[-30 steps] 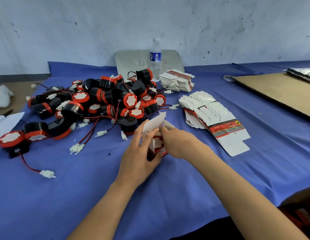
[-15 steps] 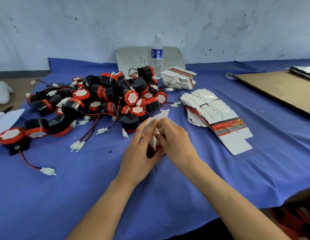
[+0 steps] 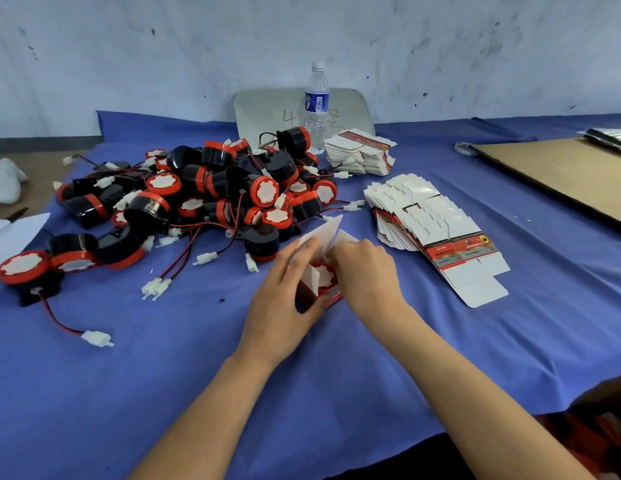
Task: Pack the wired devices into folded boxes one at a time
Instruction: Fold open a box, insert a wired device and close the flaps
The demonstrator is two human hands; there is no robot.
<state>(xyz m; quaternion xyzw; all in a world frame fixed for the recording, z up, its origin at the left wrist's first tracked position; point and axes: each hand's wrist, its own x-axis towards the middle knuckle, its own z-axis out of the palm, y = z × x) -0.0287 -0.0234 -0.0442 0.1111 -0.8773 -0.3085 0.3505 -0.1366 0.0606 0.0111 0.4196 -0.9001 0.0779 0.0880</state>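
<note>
Device sits in the open-flapped box, left hand and right hand both gripping it.

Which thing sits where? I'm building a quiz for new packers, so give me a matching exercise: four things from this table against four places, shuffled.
Things
1. water bottle
2. nearer stack of flat boxes
3. open box
4. cardboard sheet

Places
A. held between the left hand and the right hand
B. at the far right, lying flat
C. upright at the back
D. fanned out just right of the hands

Pairs: 1-C, 2-D, 3-A, 4-B
</note>
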